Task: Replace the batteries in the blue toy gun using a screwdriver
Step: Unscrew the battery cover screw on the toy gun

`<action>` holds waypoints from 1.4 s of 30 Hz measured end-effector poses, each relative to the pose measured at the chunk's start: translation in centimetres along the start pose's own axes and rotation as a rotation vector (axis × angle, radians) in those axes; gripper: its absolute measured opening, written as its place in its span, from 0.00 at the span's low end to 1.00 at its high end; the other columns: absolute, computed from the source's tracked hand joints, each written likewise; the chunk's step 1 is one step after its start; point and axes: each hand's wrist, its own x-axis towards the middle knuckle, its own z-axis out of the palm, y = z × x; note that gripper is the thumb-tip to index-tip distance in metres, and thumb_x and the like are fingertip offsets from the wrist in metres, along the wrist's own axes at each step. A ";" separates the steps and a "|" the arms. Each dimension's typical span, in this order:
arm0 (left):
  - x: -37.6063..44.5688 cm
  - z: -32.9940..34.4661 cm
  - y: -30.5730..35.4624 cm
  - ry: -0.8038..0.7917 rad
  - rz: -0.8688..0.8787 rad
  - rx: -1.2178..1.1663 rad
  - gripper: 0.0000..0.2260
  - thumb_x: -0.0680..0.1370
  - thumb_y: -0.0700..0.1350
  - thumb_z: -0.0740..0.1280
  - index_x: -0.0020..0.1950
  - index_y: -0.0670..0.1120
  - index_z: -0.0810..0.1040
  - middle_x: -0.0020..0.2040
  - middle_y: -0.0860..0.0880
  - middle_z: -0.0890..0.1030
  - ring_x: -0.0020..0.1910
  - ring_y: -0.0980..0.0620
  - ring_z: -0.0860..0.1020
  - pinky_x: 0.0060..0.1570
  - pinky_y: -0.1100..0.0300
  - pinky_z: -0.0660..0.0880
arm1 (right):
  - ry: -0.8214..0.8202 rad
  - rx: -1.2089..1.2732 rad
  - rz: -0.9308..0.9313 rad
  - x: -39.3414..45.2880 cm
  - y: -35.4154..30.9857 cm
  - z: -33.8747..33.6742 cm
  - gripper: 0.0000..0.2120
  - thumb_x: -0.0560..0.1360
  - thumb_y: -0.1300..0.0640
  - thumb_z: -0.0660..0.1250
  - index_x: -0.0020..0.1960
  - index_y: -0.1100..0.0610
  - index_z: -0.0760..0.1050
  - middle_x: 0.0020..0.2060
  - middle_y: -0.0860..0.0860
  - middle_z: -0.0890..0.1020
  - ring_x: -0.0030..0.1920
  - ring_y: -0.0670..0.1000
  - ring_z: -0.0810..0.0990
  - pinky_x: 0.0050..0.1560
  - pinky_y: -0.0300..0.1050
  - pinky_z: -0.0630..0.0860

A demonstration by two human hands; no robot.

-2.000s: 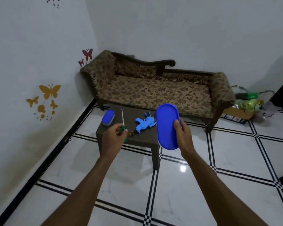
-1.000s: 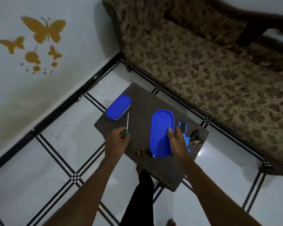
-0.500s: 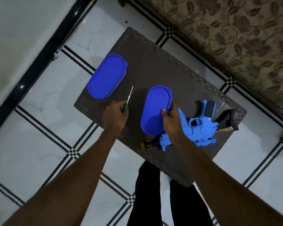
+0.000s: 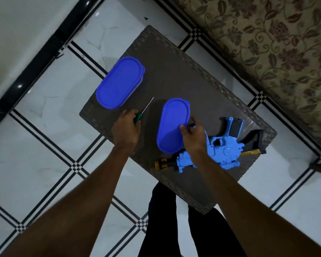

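Observation:
A light blue toy gun lies on the dark table, partly under my right forearm. My left hand grips a thin screwdriver by its green handle, shaft pointing up and away. My right hand holds the right edge of a blue oval container, low over the table just left of the gun. A yellow and black piece sticks out at the gun's near end.
A second blue oval lidded container sits at the table's far left. A black and yellow part lies right of the gun. A patterned sofa stands beyond the table. Tiled floor surrounds it; my legs are at the near edge.
I have walked up to the table and now look straight down on it. My right hand brought the blue container down beside the gun; my left hand still grips the screwdriver.

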 end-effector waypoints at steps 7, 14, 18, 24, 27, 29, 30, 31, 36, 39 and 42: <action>-7.4 -4.3 2.0 0.096 -0.049 0.001 0.11 0.79 0.46 0.65 0.59 0.46 0.80 0.53 0.45 0.82 0.51 0.43 0.80 0.47 0.53 0.75 | -0.093 -0.098 -0.151 -4.1 -3.3 -6.7 0.16 0.80 0.60 0.62 0.68 0.55 0.71 0.50 0.46 0.77 0.54 0.49 0.78 0.47 0.34 0.70; -16.7 -8.1 8.3 0.265 -0.155 -0.129 0.08 0.77 0.46 0.65 0.55 0.51 0.81 0.48 0.49 0.83 0.45 0.46 0.82 0.46 0.50 0.79 | -0.268 -0.457 -0.555 -5.8 -6.3 -16.6 0.17 0.79 0.61 0.61 0.68 0.55 0.73 0.58 0.55 0.82 0.59 0.56 0.80 0.59 0.46 0.73; -22.6 -9.2 14.8 0.428 -0.286 -0.165 0.07 0.77 0.47 0.65 0.53 0.52 0.81 0.48 0.53 0.83 0.42 0.51 0.81 0.46 0.54 0.78 | -0.380 -0.561 -0.789 -6.1 -6.9 -21.5 0.19 0.79 0.56 0.58 0.69 0.52 0.71 0.61 0.52 0.80 0.60 0.56 0.79 0.63 0.50 0.72; -28.2 -9.7 23.6 0.502 -0.361 -0.206 0.07 0.78 0.46 0.64 0.53 0.52 0.80 0.49 0.51 0.83 0.45 0.48 0.81 0.45 0.52 0.78 | -0.441 -0.650 -1.142 -7.8 -10.8 -27.4 0.21 0.79 0.54 0.59 0.71 0.57 0.72 0.64 0.56 0.78 0.64 0.57 0.77 0.66 0.51 0.73; -29.5 -11.0 25.7 0.595 -0.396 -0.245 0.08 0.78 0.46 0.64 0.54 0.50 0.81 0.49 0.51 0.83 0.45 0.49 0.81 0.45 0.54 0.78 | -0.473 -0.674 -1.314 -8.5 -13.4 -28.0 0.22 0.79 0.54 0.59 0.71 0.60 0.72 0.64 0.59 0.78 0.64 0.60 0.76 0.65 0.55 0.73; -30.3 -11.6 25.9 0.650 -0.418 -0.250 0.09 0.78 0.46 0.64 0.56 0.49 0.81 0.50 0.51 0.82 0.46 0.50 0.81 0.46 0.55 0.77 | -0.491 -0.720 -1.403 -9.6 -15.6 -28.2 0.23 0.78 0.56 0.61 0.72 0.60 0.70 0.65 0.60 0.76 0.66 0.61 0.75 0.66 0.56 0.72; -30.6 -11.6 25.8 0.672 -0.427 -0.253 0.09 0.78 0.46 0.64 0.56 0.49 0.81 0.51 0.51 0.82 0.47 0.50 0.81 0.46 0.55 0.77 | -0.497 -0.735 -1.441 -10.1 -16.4 -28.1 0.23 0.78 0.55 0.61 0.72 0.60 0.70 0.66 0.61 0.75 0.67 0.61 0.73 0.67 0.57 0.71; -31.0 -11.7 25.6 0.696 -0.432 -0.262 0.09 0.78 0.46 0.63 0.56 0.50 0.80 0.51 0.52 0.82 0.47 0.50 0.81 0.46 0.55 0.77 | -0.490 -0.750 -1.484 -10.5 -17.2 -28.0 0.24 0.78 0.54 0.60 0.73 0.60 0.69 0.67 0.61 0.75 0.68 0.61 0.72 0.69 0.57 0.70; -33.3 -11.3 24.1 0.802 -0.462 -0.300 0.10 0.78 0.45 0.64 0.57 0.49 0.80 0.52 0.51 0.82 0.48 0.49 0.81 0.46 0.55 0.78 | -0.451 -0.882 -1.628 -13.1 -19.5 -27.1 0.27 0.76 0.56 0.66 0.74 0.60 0.68 0.69 0.64 0.72 0.71 0.65 0.69 0.69 0.62 0.69; -34.4 -11.5 23.7 0.851 -0.543 -0.325 0.10 0.78 0.46 0.64 0.57 0.49 0.80 0.53 0.52 0.82 0.49 0.50 0.81 0.47 0.55 0.78 | -0.425 -0.877 -1.690 -14.1 -20.6 -26.4 0.29 0.75 0.58 0.69 0.74 0.61 0.68 0.70 0.64 0.71 0.72 0.65 0.67 0.70 0.63 0.67; -34.2 -11.6 23.9 0.882 -0.631 -0.324 0.09 0.79 0.46 0.63 0.57 0.50 0.79 0.53 0.52 0.81 0.49 0.50 0.80 0.48 0.55 0.78 | -0.501 -0.907 -1.724 -13.3 -21.9 -25.1 0.29 0.77 0.56 0.66 0.76 0.59 0.64 0.73 0.63 0.67 0.75 0.64 0.62 0.73 0.63 0.63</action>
